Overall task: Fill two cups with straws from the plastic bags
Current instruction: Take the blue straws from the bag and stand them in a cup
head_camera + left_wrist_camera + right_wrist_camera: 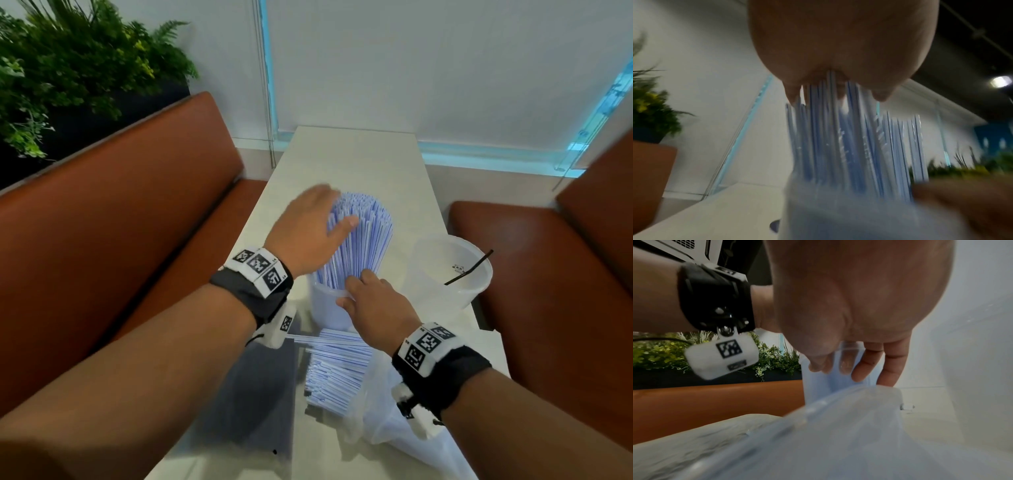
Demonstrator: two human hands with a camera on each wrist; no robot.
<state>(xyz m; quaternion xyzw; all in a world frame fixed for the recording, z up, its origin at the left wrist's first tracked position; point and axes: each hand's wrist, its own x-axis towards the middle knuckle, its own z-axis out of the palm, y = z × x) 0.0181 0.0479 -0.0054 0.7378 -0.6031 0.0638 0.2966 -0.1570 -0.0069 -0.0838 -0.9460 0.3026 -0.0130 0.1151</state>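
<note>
A translucent cup [325, 311] [838, 211] stands mid-table, packed with upright blue-and-white straws [363, 236] [849, 138]. My left hand [315, 226] [838, 48] lies over their tops, palm and spread fingers pressing on them. My right hand [373, 301] [849, 305] pinches the cup's near rim [849, 347], one finger showing through the wall. To the right, a second cup [455, 274] holds only a black straw [469, 267]. A clear plastic bag [387, 411] [818, 434] lies before the cups, with more straws [335, 370] spilling from it.
The narrow white table [342, 154] runs away from me to a window wall. Orange bench seats flank it on the left [120, 222] and right [548, 274]. A green plant [68, 68] stands behind the left bench.
</note>
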